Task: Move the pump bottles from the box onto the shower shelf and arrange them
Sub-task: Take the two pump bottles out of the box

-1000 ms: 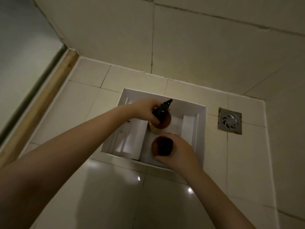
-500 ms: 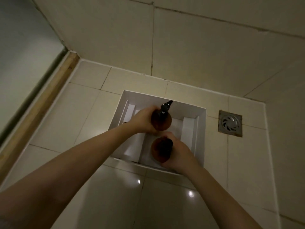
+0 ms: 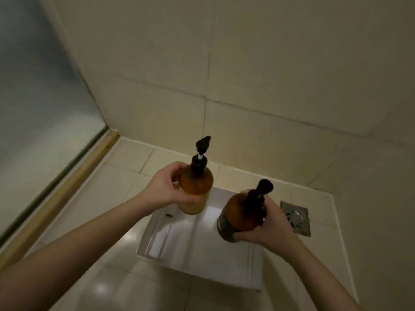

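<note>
Since the earlier frame, both pump bottles have been raised out of the white box [image 3: 202, 254] and are now held in the air above it; the view has also tilted upward, showing more of the tiled wall [image 3: 292, 86]. The left pump bottle [image 3: 195, 189] has an amber translucent body, paler toward its base, a black collar, a short white stem and a black pump head whose spout points to the far right. It stands roughly upright. The right pump bottle [image 3: 241, 217] is a darker amber with a grey label band near its base and a black pump head; it leans with its top toward the far right. The left hand [image 3: 165, 187] is wrapped around the left side of the left pump bottle, thumb across the near face and fingers curled behind the body. The right hand [image 3: 267, 227] is closed around the right side and lower part of the right pump bottle, fingers under its base edge. The two bottles are apart, not touching. The box rests open on the tiled floor [image 3: 107, 221], with white inner dividers visible. A square metal floor drain [image 3: 295, 217] lies just right of the box. A frosted glass panel [image 3: 33, 108] with a wooden sill stands at the left.
</note>
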